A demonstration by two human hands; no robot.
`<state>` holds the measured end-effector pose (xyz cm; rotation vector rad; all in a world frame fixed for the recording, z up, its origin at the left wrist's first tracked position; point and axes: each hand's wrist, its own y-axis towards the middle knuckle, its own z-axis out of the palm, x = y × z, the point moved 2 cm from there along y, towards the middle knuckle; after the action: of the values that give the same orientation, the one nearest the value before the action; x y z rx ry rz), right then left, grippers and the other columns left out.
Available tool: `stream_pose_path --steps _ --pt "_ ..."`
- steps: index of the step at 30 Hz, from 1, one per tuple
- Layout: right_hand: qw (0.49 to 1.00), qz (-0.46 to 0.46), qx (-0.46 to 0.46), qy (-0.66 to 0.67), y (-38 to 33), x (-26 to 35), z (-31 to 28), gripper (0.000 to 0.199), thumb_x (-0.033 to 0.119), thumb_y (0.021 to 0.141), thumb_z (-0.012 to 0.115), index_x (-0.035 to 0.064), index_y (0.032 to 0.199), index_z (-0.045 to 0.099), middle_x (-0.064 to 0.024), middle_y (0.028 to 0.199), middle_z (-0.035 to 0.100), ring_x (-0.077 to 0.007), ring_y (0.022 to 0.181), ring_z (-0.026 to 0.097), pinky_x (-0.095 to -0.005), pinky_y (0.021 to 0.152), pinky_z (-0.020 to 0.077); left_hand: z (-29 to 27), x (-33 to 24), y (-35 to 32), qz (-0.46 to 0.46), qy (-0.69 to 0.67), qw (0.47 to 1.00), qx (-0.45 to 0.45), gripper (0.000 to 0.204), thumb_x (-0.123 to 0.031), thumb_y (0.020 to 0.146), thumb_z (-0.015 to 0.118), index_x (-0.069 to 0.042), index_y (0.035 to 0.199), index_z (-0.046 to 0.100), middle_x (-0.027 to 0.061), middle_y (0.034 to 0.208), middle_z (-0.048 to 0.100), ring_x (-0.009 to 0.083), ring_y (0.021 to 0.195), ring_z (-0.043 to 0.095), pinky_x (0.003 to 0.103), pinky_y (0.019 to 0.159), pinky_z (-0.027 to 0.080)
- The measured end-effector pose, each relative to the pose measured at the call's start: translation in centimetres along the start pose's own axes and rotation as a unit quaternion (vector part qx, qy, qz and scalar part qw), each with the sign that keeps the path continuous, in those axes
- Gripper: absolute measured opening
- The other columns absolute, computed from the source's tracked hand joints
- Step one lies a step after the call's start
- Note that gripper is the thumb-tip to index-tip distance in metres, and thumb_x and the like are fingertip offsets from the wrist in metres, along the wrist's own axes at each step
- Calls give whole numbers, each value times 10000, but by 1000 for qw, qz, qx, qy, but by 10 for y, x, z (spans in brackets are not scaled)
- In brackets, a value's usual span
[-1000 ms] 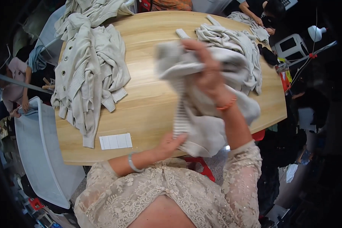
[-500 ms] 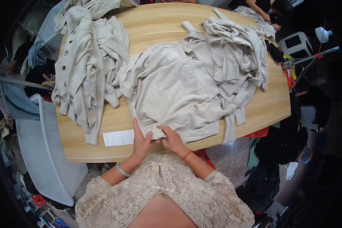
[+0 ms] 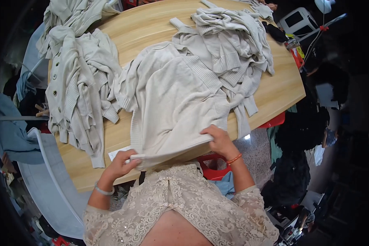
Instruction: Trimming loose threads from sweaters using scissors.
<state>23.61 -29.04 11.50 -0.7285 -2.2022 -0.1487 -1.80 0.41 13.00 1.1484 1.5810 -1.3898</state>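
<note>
1. Setting: a workroom, in which a curved wooden bench (image 3: 143,30) is placed above a speckled floor (image 3: 256,153).
2. Left hand (image 3: 122,164): closed, one corner of the garment edge being pinched between thumb and fingers; a pale bracelet (image 3: 103,190) is worn at the wrist.
3. Right hand (image 3: 220,142): closed on the same edge, farther along; an orange beaded bracelet (image 3: 234,159) is worn.
4. Cream knit garment (image 3: 172,98): spread on the bench, its near edge held taut between both hands at the bench's near side; ribbed bands are shown at the right.
5. White card (image 3: 114,153): laid flat beside the left hand, partly covered.
6. Left garment pile (image 3: 71,92): cream knits, heaped; dark buttons are seen on one.
7. Right garment pile (image 3: 233,37): cream knits, crumpled, bordered by the spread garment.
8. Red stool (image 3: 211,174): partly seen below the bench edge.
9. White bin (image 3: 49,176): stood left of the bench.
</note>
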Motion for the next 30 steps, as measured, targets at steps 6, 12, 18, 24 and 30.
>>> stream_pose_path --steps 6,12,18,24,30 --pt "989 137 38 45 -39 -12 -57 348 -34 693 488 42 971 682 -139 921 677 -295 895 650 -337 839 498 -36 65 -50 -133 -166 977 0 167 -189 938 621 -23 923 642 -49 794 602 36 729 515 221 643 431" --pt "981 186 59 -14 6 -70 -75 267 129 797 596 82 1032 713 -147 974 709 -272 911 677 -359 811 514 -35 133 -1 -141 -159 976 -39 181 -232 945 605 -66 876 616 -97 762 541 17 676 454 203 611 383" --pt "901 218 -270 -259 -3 -100 -63 227 197 878 554 96 1037 679 -168 975 680 -385 917 631 -483 812 497 -45 191 14 -152 51 973 -165 144 -119 903 600 1 984 606 -1 743 595 94 680 536 251 665 449" --pt "856 464 -178 -138 -164 -161 -4 296 259 844 625 110 1095 677 -149 1033 690 -347 1007 638 -437 876 508 -5 140 5 -27 392 877 -276 435 -48 817 632 -33 1239 525 208 1256 504 375 1200 451 441 1027 353" --pt "721 632 -277 -57 -362 -197 41 319 273 826 647 86 1081 689 -157 1025 695 -327 988 655 -408 878 512 81 81 40 134 420 886 -146 521 -24 820 647 -50 1315 488 215 1386 425 391 1270 410 469 1063 332"
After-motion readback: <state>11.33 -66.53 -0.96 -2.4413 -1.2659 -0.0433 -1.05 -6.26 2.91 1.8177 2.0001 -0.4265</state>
